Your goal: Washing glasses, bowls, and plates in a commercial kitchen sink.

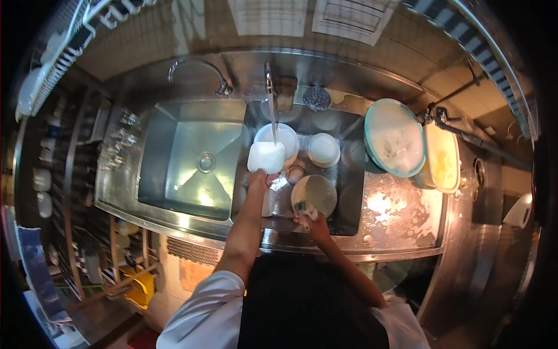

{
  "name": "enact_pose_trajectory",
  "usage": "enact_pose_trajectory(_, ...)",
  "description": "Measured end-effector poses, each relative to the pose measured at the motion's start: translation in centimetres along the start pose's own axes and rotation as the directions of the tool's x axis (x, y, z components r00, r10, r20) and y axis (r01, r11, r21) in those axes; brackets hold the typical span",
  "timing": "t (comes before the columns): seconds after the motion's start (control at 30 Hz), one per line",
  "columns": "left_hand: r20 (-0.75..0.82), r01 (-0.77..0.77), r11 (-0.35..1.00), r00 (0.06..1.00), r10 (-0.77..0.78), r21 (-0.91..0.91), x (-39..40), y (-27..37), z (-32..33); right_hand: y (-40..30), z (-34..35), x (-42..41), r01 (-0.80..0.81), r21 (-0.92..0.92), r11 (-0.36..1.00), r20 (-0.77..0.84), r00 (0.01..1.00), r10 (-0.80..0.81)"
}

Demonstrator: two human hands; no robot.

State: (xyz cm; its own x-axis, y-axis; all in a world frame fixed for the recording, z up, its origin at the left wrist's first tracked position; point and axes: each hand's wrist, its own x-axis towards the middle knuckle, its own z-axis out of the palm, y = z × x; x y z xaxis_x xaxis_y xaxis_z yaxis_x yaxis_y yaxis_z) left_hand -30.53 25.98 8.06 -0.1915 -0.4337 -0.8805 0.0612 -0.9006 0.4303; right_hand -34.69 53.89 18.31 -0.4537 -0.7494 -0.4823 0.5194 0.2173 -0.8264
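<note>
My left hand [261, 178] grips the near edge of a white square dish [267, 157] in the right basin of a steel double sink. Water from the faucet [269, 78] falls on or just behind the dish. Partly under it sits a round white bowl [287, 133]. My right hand [311, 218] is closed around a wet scrubber or cloth [307, 210], at the near edge of a round beige bowl or plate [320, 192]. White round bowls [324, 149] sit at the basin's right, and a small round item [295, 173] lies between the dishes.
The left basin [205, 144] has a drain. A teal-rimmed tub of foamy water [394, 139] and a rectangular container with yellowish contents [442, 157] stand right. A perforated strainer [317, 98] is behind the basin. Metal utensils [120, 139] lie at the left; wire racks [484, 48] hang overhead.
</note>
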Motion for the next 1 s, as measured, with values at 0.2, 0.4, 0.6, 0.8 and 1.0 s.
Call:
enact_pose_trajectory(0.2,0.46,-0.104,0.963,0.888,-0.024,0.25,5.8,-1.4,-2.2,-1.1,-2.8,-0.6,-0.118,-0.317,0.941,-0.276,0.961,0.027)
enact_pose_trajectory(0.4,0.45,-0.289,-0.375,0.755,0.476,0.881,10.4,-6.3,-9.1,5.8,-5.1,1.3,0.021,-0.95,0.31,-0.065,0.962,-0.264)
enact_pose_trajectory(0.6,0.448,-0.239,-0.43,0.745,0.494,0.871,11.8,-7.6,-11.5,3.9,-0.7,2.1,-0.317,-0.933,0.171,-0.329,0.943,-0.043)
enact_pose_trajectory(0.8,0.567,-0.208,-0.647,0.712,0.414,0.734,12.6,-10.0,-17.6,4.7,-0.4,2.0,-0.332,-0.934,0.128,-0.327,0.943,0.059)
enact_pose_trajectory(1.0,0.402,-0.251,-0.504,0.89,0.215,0.827,16.0,-8.7,-9.9,4.0,-0.2,1.9,-0.438,-0.899,0.003,-0.437,0.897,-0.063)
